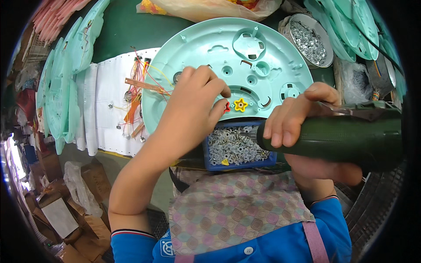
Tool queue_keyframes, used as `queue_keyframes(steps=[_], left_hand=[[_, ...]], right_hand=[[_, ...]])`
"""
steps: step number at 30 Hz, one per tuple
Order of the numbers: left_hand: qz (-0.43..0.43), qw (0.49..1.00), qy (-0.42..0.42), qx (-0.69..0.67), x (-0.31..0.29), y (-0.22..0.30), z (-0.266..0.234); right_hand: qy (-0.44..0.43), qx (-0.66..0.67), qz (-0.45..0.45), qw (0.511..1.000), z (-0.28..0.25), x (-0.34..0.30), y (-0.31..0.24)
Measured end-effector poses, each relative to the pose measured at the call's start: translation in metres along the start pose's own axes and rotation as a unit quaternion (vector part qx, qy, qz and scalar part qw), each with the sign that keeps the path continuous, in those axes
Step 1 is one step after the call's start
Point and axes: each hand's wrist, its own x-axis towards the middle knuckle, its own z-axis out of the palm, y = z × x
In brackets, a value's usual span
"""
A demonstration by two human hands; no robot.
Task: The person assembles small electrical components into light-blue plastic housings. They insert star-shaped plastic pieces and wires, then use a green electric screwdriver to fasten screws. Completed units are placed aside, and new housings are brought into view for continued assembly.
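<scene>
A large half-round teal plastic panel (193, 48) lies with its inner side of posts and cutouts facing up. Over its near left part is my left hand (197, 90), fingers curled and thumb close to the index fingertip. What they pinch, if anything, is hidden. Beside the thumb a red star-shaped piece (227, 107) shows in part, and a yellow star-shaped piece (240, 104) sits in the panel right of it. My right hand (294, 118) grips a dark green power screwdriver (333, 138), its front end pointing left above a blue tray (241, 166) of screws.
Wires and copper-coloured strips (136, 98) lie on white sheets (105, 87) at the left. Teal shells (59, 87) are stacked on the far left, more (346, 26) at the back right. A bowl of small metal parts (309, 41) stands behind the panel, near a plastic bag (197, 8).
</scene>
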Motion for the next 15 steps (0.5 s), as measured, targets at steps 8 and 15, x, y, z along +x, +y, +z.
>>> queue_keyframes(steps=[8,15], left_hand=[[0.062,0.997,0.039,-0.026,-0.047,0.02,0.013],[0.054,0.998,0.044,-0.006,-0.046,0.028,0.015]], right_hand=[[-0.125,0.164,-0.195,0.959,-0.006,0.007,0.034],[-0.117,0.135,-0.201,0.963,-0.007,0.003,0.029]])
